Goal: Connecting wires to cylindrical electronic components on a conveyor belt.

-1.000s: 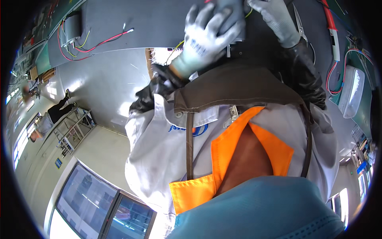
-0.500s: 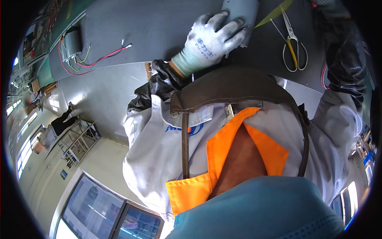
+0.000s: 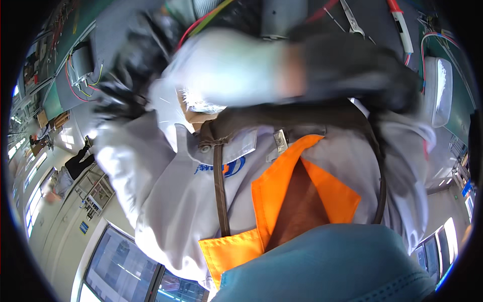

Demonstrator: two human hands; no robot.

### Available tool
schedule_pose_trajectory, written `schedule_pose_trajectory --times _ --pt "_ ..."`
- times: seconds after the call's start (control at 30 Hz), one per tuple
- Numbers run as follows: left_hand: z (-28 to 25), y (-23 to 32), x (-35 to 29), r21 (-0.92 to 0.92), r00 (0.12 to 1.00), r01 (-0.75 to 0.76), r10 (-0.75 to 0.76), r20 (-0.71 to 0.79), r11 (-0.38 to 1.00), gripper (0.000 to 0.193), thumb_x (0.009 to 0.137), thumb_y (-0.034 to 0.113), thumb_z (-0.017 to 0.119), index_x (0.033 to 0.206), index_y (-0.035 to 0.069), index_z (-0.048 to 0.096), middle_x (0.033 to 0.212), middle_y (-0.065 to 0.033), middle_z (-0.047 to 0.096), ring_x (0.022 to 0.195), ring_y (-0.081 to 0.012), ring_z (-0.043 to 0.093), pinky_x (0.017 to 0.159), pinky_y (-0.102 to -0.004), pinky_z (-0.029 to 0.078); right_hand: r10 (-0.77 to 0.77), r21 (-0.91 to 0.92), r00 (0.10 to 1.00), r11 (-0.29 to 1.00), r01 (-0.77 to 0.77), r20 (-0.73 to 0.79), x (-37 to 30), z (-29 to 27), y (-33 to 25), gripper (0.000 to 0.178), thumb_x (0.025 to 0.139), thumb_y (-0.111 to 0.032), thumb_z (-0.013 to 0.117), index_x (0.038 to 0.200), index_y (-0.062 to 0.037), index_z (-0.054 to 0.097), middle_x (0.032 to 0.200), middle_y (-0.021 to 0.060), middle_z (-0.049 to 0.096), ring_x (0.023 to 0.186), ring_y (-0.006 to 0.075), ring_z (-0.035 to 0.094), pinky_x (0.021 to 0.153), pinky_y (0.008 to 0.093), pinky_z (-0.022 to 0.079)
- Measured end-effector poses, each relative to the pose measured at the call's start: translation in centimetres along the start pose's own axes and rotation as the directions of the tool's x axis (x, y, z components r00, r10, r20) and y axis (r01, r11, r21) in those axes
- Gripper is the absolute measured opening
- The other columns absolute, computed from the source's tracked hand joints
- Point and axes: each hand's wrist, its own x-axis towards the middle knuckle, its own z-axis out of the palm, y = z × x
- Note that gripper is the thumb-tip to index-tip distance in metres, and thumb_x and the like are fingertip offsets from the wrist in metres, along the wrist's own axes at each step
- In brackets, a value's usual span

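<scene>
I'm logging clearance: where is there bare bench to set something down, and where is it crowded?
Bare dark benchtop shows upper left, between the grey wired cylinder and left sleeve; a smaller gap separates the scissors from the red-and-white tool. The middle is crowded: blurred right hand, wires, grey part.

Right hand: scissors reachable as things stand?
Probably not without repositioning: the right hand is blurred and well left of the scissors, and its black sleeve seems to cover their handles in this view. The upper part shows uncovered.
</scene>
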Motion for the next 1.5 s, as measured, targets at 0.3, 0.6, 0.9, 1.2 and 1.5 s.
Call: schedule_pose_trajectory --times 0.3,0.6,0.9,1.2,1.5 --pt "3.0 -1.0 3.8 0.613 0.971 0.001 0.146 -0.189 0.79 0.067 0.107 0.053 0.04 0.082 -0.001 0.069 0.082 -0.0296 0.067 0.084 -0.0512 0.065 0.076 -0.0569 0.051 -0.183 0.116 0.969 0.979 0.165 0.164 -5.8 -0.7 2.7 0.024 0.089 -0.022 0.07 0.103 -0.0023 0.074 0.103 0.0133 0.072 0.092 0.0252 0.07 0.079 0.0365 0.056" --pt "6.7 -2.4 2.5 0.662 0.85 0.024 0.333 -0.408 0.749 0.052 0.106 0.049 0.044 0.086 0.007 0.066 0.072 -0.0243 0.068 0.07 -0.0451 0.068 0.065 -0.0546 0.055 0.61 -0.615 0.643 0.301 -0.729 -0.463 -18.2 -5.5 8.0 0.022 0.085 -0.028 0.074 0.091 -0.0084 0.065 0.092 0.0169 0.064 0.094 0.0357 0.065 0.079 0.0479 0.054" --pt "3.1 -1.6 1.2 0.267 0.975 -0.216 0.224 0.001 0.939 0.051 0.104 0.048 0.054 0.079 0.005 0.063 0.059 -0.0139 0.06 0.048 -0.0251 0.059 0.05 -0.0427 0.049 0.926 0.482 0.17 0.325 -0.814 -0.338 -16.6 -10.4 5.4 0.014 0.094 -0.007 0.066 0.106 -0.0011 0.07 0.086 0.0051 0.072 0.073 0.0137 0.068 0.067 0.0278 0.053" --pt "-4.5 6.8 0.7 0.127 0.814 0.229 -0.262 0.518 0.965 0.053 0.105 0.052 0.051 0.09 0.006 0.072 0.064 0.0039 0.057 0.051 -0.0052 0.05 0.046 -0.0226 0.039 0.92 0.872 0.32 0.339 -0.353 -0.228 -13.0 -7.5 1.4 0.034 0.106 -0.018 0.055 0.126 0.0095 0.058 0.123 0.021 0.067 0.11 0.0324 0.072 0.095 0.0449 0.061" --pt "-1.6 2.9 -0.3 -0.19 0.926 0.0 0.072 0.372 0.982 0.046 0.107 0.039 0.048 0.093 0.002 0.069 0.072 -0.0007 0.062 0.058 -0.0092 0.054 0.052 -0.0263 0.044 0.839 0.882 0.466 0.418 -0.22 -0.282 -14.2 -4.2 2.5 0.036 0.096 0.005 0.06 0.131 0.0071 0.057 0.131 0.0235 0.064 0.12 0.0377 0.066 0.105 0.049 0.054"
